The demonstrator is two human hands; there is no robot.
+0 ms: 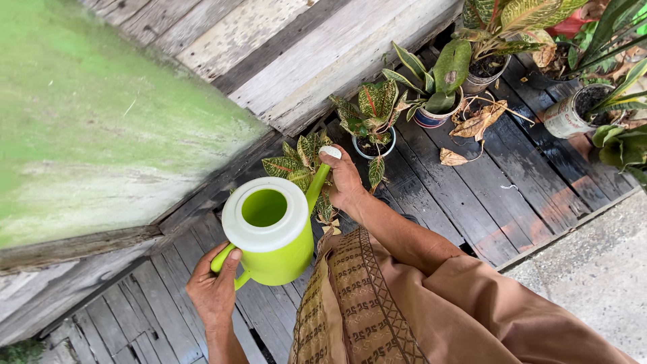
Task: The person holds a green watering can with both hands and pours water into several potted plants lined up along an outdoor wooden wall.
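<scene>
You hold a lime-green plastic watering can (273,232) with a white collar round its open top, tilted so its spout slants up and away from you toward a small potted plant (301,165) with yellow-veined green leaves; the white spout tip sits just above those leaves, and the can hangs over dark, wet wooden planks

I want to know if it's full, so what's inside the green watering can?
Through the open top of the watering can, only green inner wall shows; no water line can be made out, and the bottom is out of sight. The left hand grips its handle; the right hand is at its spout.
</scene>
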